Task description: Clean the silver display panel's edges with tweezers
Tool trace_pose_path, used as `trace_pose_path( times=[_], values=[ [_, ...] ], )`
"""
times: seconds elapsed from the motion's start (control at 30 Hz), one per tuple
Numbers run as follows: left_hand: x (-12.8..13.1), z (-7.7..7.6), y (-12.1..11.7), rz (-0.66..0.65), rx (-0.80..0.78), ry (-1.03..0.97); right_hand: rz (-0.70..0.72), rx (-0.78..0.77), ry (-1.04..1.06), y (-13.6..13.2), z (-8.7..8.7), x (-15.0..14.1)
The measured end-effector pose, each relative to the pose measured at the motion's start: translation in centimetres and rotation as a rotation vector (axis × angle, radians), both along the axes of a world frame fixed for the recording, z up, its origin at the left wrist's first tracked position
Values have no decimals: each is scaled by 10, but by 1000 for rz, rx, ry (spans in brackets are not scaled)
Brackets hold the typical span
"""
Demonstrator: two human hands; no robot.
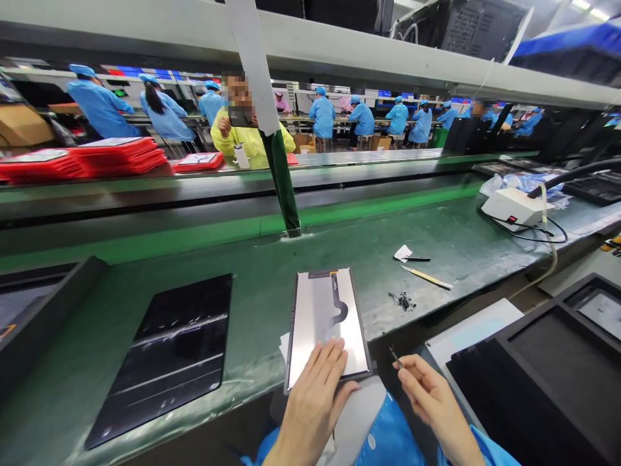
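Note:
A silver display panel (324, 310) with a black ribbon cable lies face down on the green bench (272, 259), near its front edge. My left hand (317, 395) rests flat on the panel's near end, fingers stretched out. To the right, my right hand (427, 391) is pinched on a thin dark tool (395, 356), held just off the panel's near right corner. A black glossy screen panel (169, 353) lies flat to the left.
Black trays stand at the far left (39, 310) and right (557, 362). A white box with cables (509, 207), a yellowish stick (427, 277), a paper scrap and dark debris (402, 300) lie further back. Red trays (97, 158) and workers in blue are beyond the conveyor.

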State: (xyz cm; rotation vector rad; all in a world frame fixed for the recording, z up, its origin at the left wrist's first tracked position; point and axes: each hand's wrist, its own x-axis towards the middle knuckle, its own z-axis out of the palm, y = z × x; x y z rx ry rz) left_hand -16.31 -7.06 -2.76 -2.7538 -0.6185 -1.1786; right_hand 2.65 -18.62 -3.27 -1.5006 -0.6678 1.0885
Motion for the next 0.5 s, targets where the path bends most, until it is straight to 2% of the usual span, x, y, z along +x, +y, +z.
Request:
trace_pose_path(
  times=[0.1,0.2,0.27,0.37,0.5],
  values=[
    [10,22,4,-58,-95,-60,61,48,-149,4,-2,4],
    [29,42,14,-94,-344,-89,116,64,-299,8,2,8],
    [44,51,24,-115,-509,-6,129,71,-373,11,5,11],
    [65,56,38,-182,-615,118,144,85,-461,13,7,14],
    [83,55,44,-187,-598,103,86,89,-526,15,1,17]
  ],
)
